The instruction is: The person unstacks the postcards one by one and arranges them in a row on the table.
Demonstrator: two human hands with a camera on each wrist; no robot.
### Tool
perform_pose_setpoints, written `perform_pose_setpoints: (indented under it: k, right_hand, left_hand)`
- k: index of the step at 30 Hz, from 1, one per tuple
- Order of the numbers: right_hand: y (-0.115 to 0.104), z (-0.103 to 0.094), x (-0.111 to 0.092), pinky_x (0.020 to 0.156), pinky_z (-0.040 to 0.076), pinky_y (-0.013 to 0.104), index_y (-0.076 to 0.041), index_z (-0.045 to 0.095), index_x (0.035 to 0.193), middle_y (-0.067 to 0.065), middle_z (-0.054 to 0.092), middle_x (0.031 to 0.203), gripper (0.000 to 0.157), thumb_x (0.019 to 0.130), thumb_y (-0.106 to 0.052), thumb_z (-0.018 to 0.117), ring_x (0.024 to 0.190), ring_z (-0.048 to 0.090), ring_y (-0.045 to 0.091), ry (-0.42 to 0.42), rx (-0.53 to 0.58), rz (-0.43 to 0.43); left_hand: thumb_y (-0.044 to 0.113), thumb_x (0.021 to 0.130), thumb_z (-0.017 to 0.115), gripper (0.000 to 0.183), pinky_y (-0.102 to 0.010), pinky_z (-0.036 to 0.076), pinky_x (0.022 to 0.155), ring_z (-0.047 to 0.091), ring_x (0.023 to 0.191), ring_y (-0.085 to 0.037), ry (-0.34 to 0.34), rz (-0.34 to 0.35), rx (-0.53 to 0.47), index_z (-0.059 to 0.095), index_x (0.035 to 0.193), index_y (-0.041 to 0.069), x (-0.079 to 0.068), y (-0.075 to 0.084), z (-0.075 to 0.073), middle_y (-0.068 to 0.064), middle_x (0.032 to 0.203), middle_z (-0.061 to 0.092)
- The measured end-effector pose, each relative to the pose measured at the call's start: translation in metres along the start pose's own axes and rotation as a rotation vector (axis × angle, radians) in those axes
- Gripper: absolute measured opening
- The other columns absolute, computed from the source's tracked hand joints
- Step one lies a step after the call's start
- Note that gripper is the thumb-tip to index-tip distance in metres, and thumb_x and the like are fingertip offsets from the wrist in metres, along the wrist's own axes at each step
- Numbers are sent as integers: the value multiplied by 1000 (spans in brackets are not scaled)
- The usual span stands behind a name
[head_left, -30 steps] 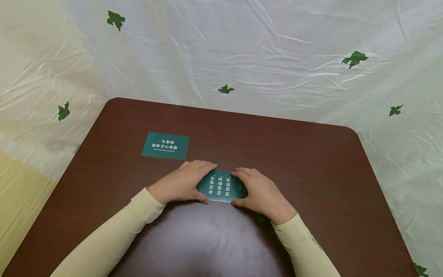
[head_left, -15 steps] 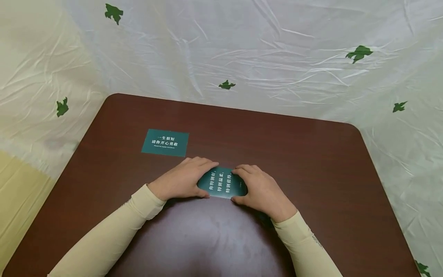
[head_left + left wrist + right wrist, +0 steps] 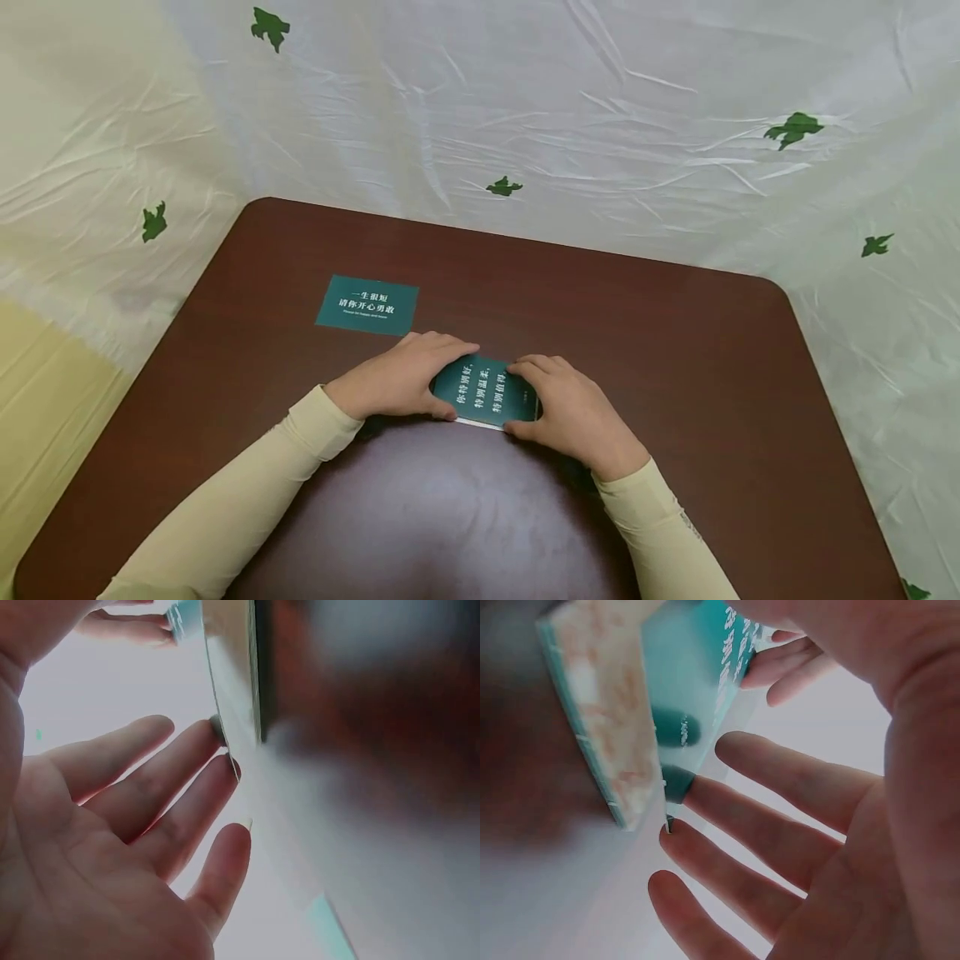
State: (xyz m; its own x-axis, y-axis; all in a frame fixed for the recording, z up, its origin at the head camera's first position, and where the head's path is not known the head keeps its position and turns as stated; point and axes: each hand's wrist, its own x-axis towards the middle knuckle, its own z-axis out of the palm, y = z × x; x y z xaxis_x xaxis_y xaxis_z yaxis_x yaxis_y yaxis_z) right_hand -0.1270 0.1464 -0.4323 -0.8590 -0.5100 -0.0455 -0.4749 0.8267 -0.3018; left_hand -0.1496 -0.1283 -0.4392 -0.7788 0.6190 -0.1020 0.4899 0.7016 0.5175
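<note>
A teal notebook (image 3: pixel 487 396) with white Chinese lettering sits between my hands at the near middle of the table. My left hand (image 3: pixel 405 375) holds its left end, thumb at the near edge and fingertips at the far edge. The right hand (image 3: pixel 573 412) grips the other end the same way. In the right wrist view, its pale page edge (image 3: pixel 607 712) shows between teal covers, with fingertips touching the lettered side. Fingers of my left hand (image 3: pixel 135 802) touch the thin edge in the left wrist view. Whether the notebook rests on the table is unclear.
Another flat teal piece (image 3: pixel 367 306) with white lettering lies on the dark brown table (image 3: pixel 637 333), beyond my left hand. White cloth (image 3: pixel 600 125) with green leaf shapes hangs behind the table and along its sides. The person's rounded torso (image 3: pixel 442 517) fills the near side.
The hands keep their hold on the notebook. A pale strip along its near edge shows more now. The view has shifted slightly; the other teal piece stays put.
</note>
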Motion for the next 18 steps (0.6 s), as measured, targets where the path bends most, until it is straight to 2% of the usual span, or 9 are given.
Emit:
perform_pose_setpoints:
  k: [5,11,18]
  right_hand:
    - [1,-7,16,107,58,49,-12,67,145,6,65,149,77,80,-43,94,140,59,30,13,4,4]
    - [8,-11,49,107,58,48,-12,65,147,7,64,150,78,82,-45,93,138,58,30,-13,6,-4]
    - [11,-9,85,105,59,46,-14,66,146,4,65,149,72,85,-44,90,135,58,27,8,31,-23]
  left_hand:
    - [36,86,92,93,-53,37,122,50,149,-27,8,-15,-12,46,164,14,9,-9,-13,-3,162,55]
    - [33,86,93,94,-58,36,125,49,149,-30,24,-69,-41,45,165,12,23,-22,-29,-6,163,54]
    - [30,87,92,94,-56,40,125,46,151,-31,47,-159,-92,44,166,18,33,-47,-41,-6,167,49]
